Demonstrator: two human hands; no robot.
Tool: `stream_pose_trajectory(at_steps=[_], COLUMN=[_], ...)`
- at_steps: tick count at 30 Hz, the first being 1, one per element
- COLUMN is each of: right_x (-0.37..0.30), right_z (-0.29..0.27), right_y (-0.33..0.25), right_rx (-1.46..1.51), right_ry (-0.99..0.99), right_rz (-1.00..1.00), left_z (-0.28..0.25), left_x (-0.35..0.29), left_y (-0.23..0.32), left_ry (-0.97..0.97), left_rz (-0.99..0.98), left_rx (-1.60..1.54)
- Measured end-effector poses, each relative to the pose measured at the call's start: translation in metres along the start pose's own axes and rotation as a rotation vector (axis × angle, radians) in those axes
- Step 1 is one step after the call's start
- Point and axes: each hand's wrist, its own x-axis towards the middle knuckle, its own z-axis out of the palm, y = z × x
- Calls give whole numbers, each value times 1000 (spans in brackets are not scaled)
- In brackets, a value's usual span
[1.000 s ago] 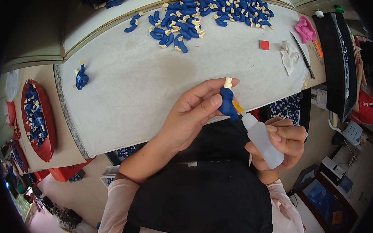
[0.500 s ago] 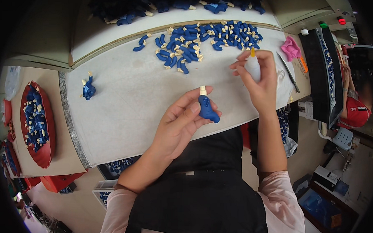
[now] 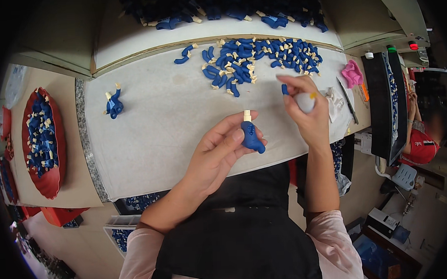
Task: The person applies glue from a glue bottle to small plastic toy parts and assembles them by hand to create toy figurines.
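My left hand is closed around a blue figurine body with a cream peg sticking up from its top. To the right, my right hand grips a white squeeze bottle with a yellow tip. A small blue piece shows at the fingertips of that same hand, mostly hidden by them. Beyond both hands lies a heap of small blue arm-shaped pieces with cream ends. One blue figure with cream parts rests alone on the left of the white work surface.
A red oval basket of blue pieces stands at the left. More blue figures crowd the shelf at the back. A pink object, a dark pen-like tool and crumpled white material lie right. A co-worker in red sits far right.
My right hand has tilted the bottle, its yellow tip turning away from upright. A small blue piece now shows at its fingertips. My left hand still holds the figurine body, nearly unmoved.
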Motion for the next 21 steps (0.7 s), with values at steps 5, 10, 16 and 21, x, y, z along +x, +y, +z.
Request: stream_pose_trajectory(at_steps=[5,10,16,21], right_x=[-42,-60,-78,-84], right_z=[4,9,5,-1], right_y=[-14,-14,-7,-16], right_rx=[564,775,819,949], right_ry=[43,87,165,180], right_rz=[281,311,251,238], left_z=[4,12,13,16], left_x=[4,4,5,5], left_y=[-5,-10,-16,-21], left_ry=[-44,-37,-66,-93], left_rz=[-54,-71,-77,-88], left_rx=[1,25,27,36])
